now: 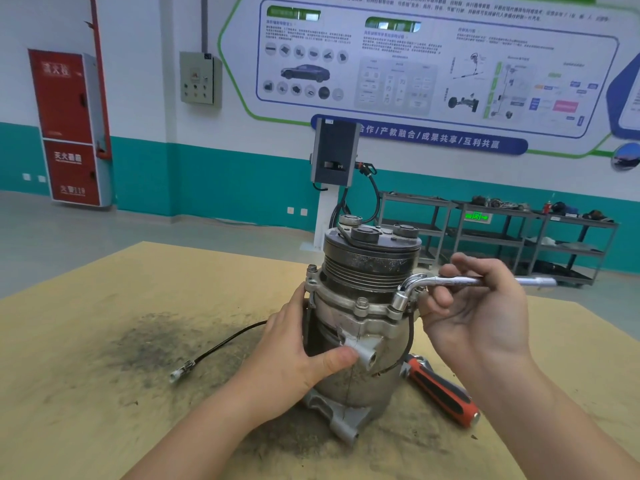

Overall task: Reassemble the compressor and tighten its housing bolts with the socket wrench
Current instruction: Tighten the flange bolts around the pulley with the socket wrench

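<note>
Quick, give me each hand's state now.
Left hand: grips the compressor body.
Right hand: holds the socket wrench, socket on a housing bolt.

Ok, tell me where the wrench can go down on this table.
Bare table lies left of the connector on the black cable, and near the far-left corner. Crowded: right of the compressor, where the red-handled tool lies under the right hand.

I see a white wall (145, 64) with a teal lower band, a large information board (433, 64), a red fire cabinet (69, 126), a grey electrical box (200, 79), metal shelving (502, 237) and grey floor (104, 230).
</note>
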